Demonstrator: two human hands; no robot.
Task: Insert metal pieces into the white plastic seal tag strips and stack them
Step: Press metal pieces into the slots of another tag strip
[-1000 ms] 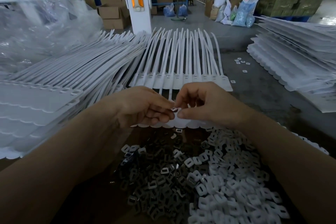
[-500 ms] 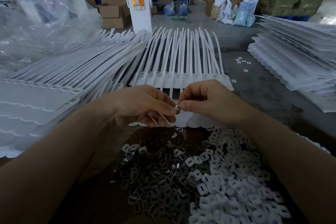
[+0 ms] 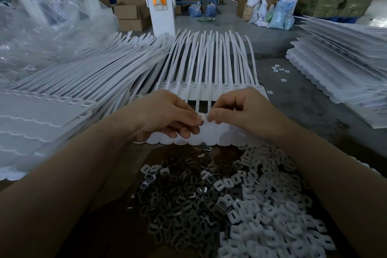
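Both hands have closed in on one spot over the last second, and I read that as a piece going into its slot. My left hand (image 3: 167,117) has slid forward so its thumb and forefinger pinch the head of the tag strip (image 3: 209,134) in front of me; my right hand (image 3: 236,111) pinches a small white piece (image 3: 204,118) against that same head, fingertips nearly touching the left ones. Whether the piece is fully seated I cannot tell; the fingers hide the slot.

A moment ago the strip's near edge was lifted and curled under my left fingers; now it lies flat again on the table. That suggests the pressing step is under way rather than the picking.

Loose metal pieces (image 3: 178,201) sit in a dark heap near me, with white caps (image 3: 272,211) heaped just beside them on the right. Finished strips (image 3: 73,98) are stacked to the left.
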